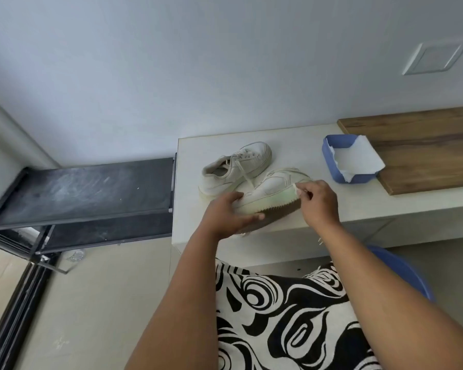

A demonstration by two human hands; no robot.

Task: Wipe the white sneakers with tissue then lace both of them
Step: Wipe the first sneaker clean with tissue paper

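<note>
Two white sneakers lie on a white table (358,209). The nearer sneaker (273,190) is tipped on its side, its brown sole facing me. My left hand (225,214) grips its heel end, thumb under the sole. My right hand (318,201) pinches a small piece of tissue (376,187) against the greenish sole edge near the toe. The far sneaker (233,166) stands upright behind it, partly laced, a loose lace trailing over the nearer shoe.
A blue tray (329,161) holding white tissue sheets sits at the right, beside a wooden board (425,148). A dark shelf rack (83,193) adjoins the table's left edge. A blue chair edge (406,268) shows beside my patterned lap.
</note>
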